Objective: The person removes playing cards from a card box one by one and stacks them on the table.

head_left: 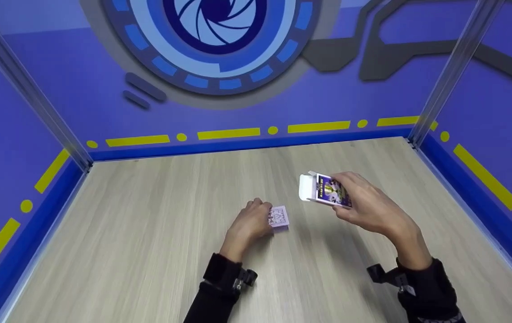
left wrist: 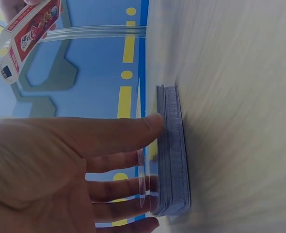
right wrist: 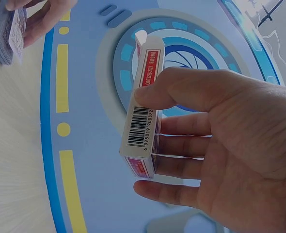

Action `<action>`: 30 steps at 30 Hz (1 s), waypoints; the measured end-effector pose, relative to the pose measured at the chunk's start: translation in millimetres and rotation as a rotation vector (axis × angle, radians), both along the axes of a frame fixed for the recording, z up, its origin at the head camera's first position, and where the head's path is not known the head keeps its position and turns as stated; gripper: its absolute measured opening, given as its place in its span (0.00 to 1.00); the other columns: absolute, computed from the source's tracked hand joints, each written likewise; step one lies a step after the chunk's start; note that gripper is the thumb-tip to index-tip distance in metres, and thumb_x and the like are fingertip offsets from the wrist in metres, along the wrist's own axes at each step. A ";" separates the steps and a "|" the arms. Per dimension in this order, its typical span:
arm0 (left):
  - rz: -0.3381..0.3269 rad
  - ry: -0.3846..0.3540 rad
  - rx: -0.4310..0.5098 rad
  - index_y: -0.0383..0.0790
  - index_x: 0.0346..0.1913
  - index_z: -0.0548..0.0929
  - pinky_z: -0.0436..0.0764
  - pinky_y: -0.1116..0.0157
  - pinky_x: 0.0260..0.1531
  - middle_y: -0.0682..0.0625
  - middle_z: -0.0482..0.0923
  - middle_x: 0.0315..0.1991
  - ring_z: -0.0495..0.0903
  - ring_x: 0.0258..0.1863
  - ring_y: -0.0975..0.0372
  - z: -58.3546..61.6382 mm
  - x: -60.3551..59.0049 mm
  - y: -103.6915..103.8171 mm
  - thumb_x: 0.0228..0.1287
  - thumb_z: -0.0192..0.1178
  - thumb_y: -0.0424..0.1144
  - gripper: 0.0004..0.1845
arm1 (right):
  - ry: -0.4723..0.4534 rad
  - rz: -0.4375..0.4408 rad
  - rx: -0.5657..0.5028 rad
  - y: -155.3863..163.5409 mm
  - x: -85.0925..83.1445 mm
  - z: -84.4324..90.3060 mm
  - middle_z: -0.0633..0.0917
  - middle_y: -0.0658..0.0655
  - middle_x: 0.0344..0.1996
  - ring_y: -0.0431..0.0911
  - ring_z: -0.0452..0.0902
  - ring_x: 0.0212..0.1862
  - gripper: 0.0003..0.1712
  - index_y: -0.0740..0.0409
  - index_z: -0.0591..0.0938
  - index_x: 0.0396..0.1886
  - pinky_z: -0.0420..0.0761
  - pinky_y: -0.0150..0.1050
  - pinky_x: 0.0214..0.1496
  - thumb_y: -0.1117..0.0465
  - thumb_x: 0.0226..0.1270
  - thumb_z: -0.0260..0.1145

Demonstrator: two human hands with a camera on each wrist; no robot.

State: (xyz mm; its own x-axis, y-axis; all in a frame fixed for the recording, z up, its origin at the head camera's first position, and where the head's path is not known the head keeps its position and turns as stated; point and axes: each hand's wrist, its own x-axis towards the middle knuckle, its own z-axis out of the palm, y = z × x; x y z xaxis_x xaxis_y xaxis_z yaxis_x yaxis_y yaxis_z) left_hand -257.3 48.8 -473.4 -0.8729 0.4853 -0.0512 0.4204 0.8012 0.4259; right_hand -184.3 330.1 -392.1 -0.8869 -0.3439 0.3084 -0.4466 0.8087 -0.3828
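Wrists lowest in frame; our left hand (head_left: pixel 249 220) fingers clamp the deck (head_left: pixel 279 217) on the table (head_left: pixel 148 233), right hand (head_left: pixel 370 204) fingers grip the open card box (head_left: pixel 323 189) upper right; a loose pinch could spill cards.

barcode digits "925019" on card box (right wrist: pixel 142 127)

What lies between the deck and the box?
Nothing: only bare table separates the deck from the box, in the head view.

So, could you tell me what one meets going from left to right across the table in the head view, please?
Left hand → deck of cards that it grips on the table → open card box → right hand holding that box.
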 end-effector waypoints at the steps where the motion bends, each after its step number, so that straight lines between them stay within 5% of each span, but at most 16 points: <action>1: 0.001 -0.005 -0.004 0.31 0.59 0.82 0.77 0.50 0.55 0.40 0.78 0.47 0.77 0.50 0.48 -0.6 -0.3 0.2 0.49 0.77 0.33 0.31 | -0.002 -0.001 -0.001 0.1 0.1 -0.1 0.79 0.61 0.59 0.49 0.76 0.49 0.36 0.63 0.73 0.68 0.80 0.46 0.46 0.64 0.61 0.74; 15: 0.015 -0.018 -0.047 0.29 0.48 0.84 0.78 0.53 0.50 0.43 0.76 0.40 0.74 0.45 0.51 -3.8 -1.7 1.9 0.50 0.75 0.29 0.21 | -0.019 -0.005 -0.010 0.2 0.6 -0.4 0.78 0.62 0.59 0.49 0.76 0.50 0.36 0.64 0.73 0.69 0.80 0.47 0.47 0.63 0.62 0.74; 25: 0.027 -0.019 -0.082 0.29 0.55 0.82 0.79 0.52 0.52 0.43 0.76 0.43 0.75 0.47 0.50 -3.7 -1.1 5.7 0.50 0.79 0.32 0.28 | 0.005 0.007 0.003 0.1 0.5 -1.1 0.79 0.63 0.58 0.51 0.76 0.50 0.36 0.65 0.74 0.67 0.80 0.48 0.47 0.63 0.61 0.75; 30: 0.066 -0.053 -0.035 0.28 0.68 0.74 0.75 0.49 0.61 0.37 0.75 0.56 0.74 0.57 0.47 5.5 1.1 0.4 0.55 0.78 0.41 0.40 | 0.007 0.012 0.006 -0.5 -0.2 -1.4 0.79 0.62 0.57 0.50 0.76 0.49 0.35 0.65 0.74 0.67 0.80 0.48 0.47 0.64 0.61 0.75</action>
State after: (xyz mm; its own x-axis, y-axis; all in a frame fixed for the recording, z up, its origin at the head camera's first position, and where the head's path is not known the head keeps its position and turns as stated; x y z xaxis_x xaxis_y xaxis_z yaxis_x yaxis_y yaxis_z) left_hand -256.2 49.2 -467.9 -0.8986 0.4238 -0.1141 0.3436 0.8411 0.4179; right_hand -184.5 329.6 -393.4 -0.8808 -0.3561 0.3121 -0.4586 0.8056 -0.3751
